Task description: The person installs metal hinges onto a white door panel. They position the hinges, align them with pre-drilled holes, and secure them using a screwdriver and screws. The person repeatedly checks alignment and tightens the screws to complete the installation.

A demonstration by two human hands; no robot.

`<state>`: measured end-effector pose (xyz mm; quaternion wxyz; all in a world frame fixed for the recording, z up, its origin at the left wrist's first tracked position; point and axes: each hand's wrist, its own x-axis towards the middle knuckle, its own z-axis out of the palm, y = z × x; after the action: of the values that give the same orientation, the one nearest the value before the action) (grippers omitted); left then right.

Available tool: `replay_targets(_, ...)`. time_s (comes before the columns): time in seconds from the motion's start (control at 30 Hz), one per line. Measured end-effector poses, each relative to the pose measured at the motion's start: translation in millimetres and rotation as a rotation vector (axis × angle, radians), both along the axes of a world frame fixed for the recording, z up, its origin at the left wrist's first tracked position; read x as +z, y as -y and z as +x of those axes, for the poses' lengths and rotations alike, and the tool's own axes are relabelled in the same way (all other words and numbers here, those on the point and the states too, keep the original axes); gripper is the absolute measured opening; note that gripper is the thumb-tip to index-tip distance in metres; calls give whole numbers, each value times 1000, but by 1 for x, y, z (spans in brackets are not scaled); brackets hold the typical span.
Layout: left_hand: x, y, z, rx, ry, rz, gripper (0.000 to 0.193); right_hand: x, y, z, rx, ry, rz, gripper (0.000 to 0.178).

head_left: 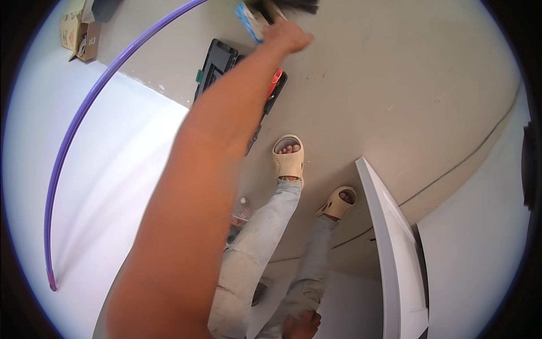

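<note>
My left arm stretches up across the view, and my left hand (288,37) is closed on a blue-and-white box (248,21) at the top edge. The box is blurred and partly cut off, so its contents do not show. Just beyond the hand are the dark bristles (298,4) of a brush or broom. Beneath my forearm lies an open black tool case (217,59) with a red-orange thing (275,83) in it; my arm hides its middle. Low in the view, my right hand (303,325) is by my right leg with curled fingers, and nothing shows in it.
A long purple pole (96,90) leans along the white wall on the left. An opened cardboard box (79,35) sits at the upper left. My sandalled feet (288,161) stand on the grey floor. A white panel (389,226) rises on the right, beside a dark cable or crack (460,161).
</note>
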<state>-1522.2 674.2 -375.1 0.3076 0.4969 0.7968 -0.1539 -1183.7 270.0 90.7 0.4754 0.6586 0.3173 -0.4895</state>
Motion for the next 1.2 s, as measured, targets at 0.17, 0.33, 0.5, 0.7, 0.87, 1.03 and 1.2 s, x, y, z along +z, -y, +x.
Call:
replay_targets(0.17,25,9,82,72,341,-4,59,-9,-15,0,-191,138,-98,68)
replay_targets(0.33,37,87,169,190,491,29,47,-1,6,25,-125,80,64,63)
replay_targets(0.5,53,209,208,278,593,-280,48,2,13,82,286,-200,241,49)
replay_targets(0.7,59,349,250,243,478,-193,54,-14,16,127,381,-295,407,45)
replay_targets(0.87,67,411,267,376,459,-203,51,-15,23,174,534,-379,317,45)
replay_targets(1.03,77,480,301,502,477,-207,43,-28,51,205,629,-434,317,44)
replay_targets(1.2,57,586,336,1027,366,95,36,-31,62,211,653,-471,264,40)
